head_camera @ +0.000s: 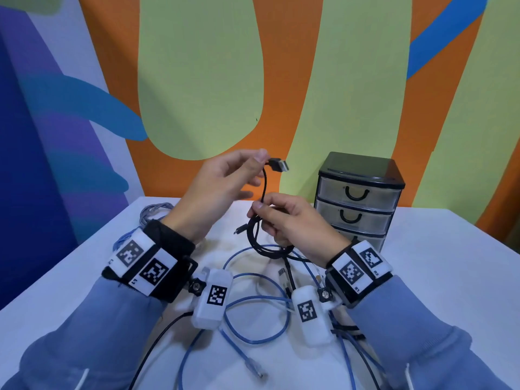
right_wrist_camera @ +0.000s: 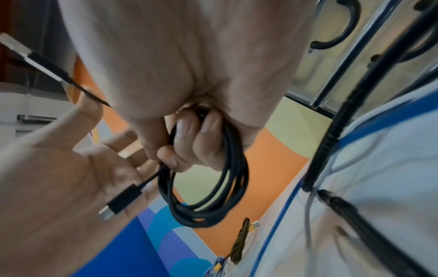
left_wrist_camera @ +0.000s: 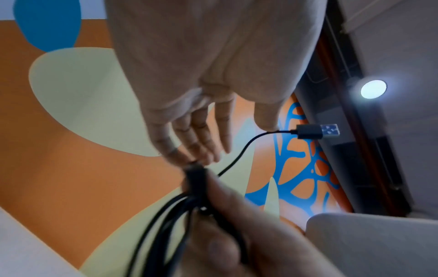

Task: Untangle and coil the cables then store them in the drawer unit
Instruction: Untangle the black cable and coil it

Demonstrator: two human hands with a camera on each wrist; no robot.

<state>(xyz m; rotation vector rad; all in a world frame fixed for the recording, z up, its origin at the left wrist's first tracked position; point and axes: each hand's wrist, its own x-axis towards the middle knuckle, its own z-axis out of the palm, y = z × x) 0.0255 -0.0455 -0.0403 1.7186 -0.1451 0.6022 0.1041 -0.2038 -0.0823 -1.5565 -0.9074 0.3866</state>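
Item: right hand (head_camera: 292,220). We hold it above the table (head_camera: 439,277), fingers curled round the gathered loops of the black USB cable (head_camera: 260,243); the right wrist view shows several turns bunched under the fingertips, the small plug (right_wrist_camera: 120,201) dangling free beside the coil.

Item: left hand (head_camera: 222,187). Raised higher and further back, thumb and forefinger pinching the cable just behind the USB-A plug (head_camera: 278,164); the other fingers are spread loosely. One short run of cable stretches between the two hands.

Item: step in hand, as we judge it. The last length is about to be laid onto the coil. We do it well by bringing the left hand down to the right in a turn the same size as those already made, letting the cord roll between thumb and forefinger so no twist builds, and keeping the right-hand grip firm enough that the earlier turns do not spring apart.

Item: blue network cable (head_camera: 253,322). Sprawled in open loops on the table below our wrists, crossing other leads; not yet coiled.

Item: grey cable (head_camera: 153,211). Bundled at the far left of the table.

Item: drawer unit (head_camera: 360,198). Black frame, clear drawers with black handles, standing at the back right, just beyond the right hand; the upper two drawers are closed.
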